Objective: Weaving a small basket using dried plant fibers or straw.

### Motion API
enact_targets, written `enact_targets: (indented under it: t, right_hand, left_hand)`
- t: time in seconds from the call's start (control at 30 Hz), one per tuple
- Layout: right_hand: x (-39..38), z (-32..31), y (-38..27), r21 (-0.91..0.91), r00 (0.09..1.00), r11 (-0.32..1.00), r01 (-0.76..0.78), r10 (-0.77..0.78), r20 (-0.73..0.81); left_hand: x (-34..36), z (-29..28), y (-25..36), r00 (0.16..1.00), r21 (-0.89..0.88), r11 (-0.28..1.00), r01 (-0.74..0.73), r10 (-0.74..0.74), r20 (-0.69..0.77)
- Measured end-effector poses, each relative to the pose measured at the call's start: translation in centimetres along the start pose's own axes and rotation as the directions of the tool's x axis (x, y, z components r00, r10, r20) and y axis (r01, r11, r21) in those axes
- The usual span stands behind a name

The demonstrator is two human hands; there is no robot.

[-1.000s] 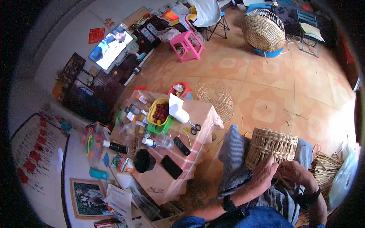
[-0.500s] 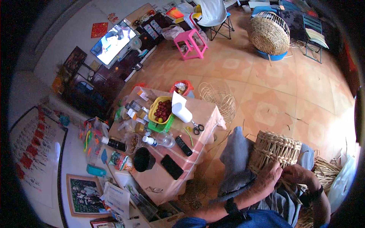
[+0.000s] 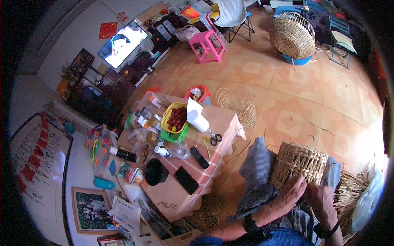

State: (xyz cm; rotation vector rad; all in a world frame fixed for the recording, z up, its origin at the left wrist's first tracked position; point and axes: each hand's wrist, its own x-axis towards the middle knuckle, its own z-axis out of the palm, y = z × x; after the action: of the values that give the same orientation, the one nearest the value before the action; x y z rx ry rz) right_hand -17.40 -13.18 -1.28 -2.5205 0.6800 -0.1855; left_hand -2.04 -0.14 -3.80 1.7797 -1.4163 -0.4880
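Note:
A small woven straw basket rests on its side on striped grey cloth over my lap. My left hand is closed at the basket's lower part, fingers pinching its weave. Just to the right, my right hand is closed with fingers curled below the basket, apparently gripping a straw strand that is mostly hidden by the hands. A bundle of loose straw lies beside my right arm, next to a pale plastic bag.
A cloth-covered table stands left, holding fruit in a yellow basket, scissors, a phone, bottles and a black cup. Beyond are a wire-like basket frame, pink stool, chairs, television and larger woven basket.
My right hand and forearm have moved downward a little, away from the basket's lower rim. My left hand stays at the weave. The whole view has shifted slightly.

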Motion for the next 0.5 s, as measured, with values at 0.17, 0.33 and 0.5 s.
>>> enact_targets:
  t: [0.17,0.33,0.5]
  right_hand:
    - [0.1,-1.8,-2.7,-0.091,0.992,0.989,0.121,-0.124,-0.036]
    - [-0.4,-1.8,-1.8,-0.091,0.983,0.979,0.185,-0.184,0.017]
    - [-0.3,-1.7,-0.9,-0.146,0.983,0.972,0.186,-0.184,0.031]
  left_hand:
    - [-0.3,-1.7,1.6,0.978,0.428,0.885,-0.185,0.209,-0.01]
    - [-0.5,-3.3,3.3,0.991,0.379,0.916,-0.13,0.115,0.062]
    - [-0.5,-2.4,3.4,0.981,0.644,0.744,-0.179,0.184,0.06]
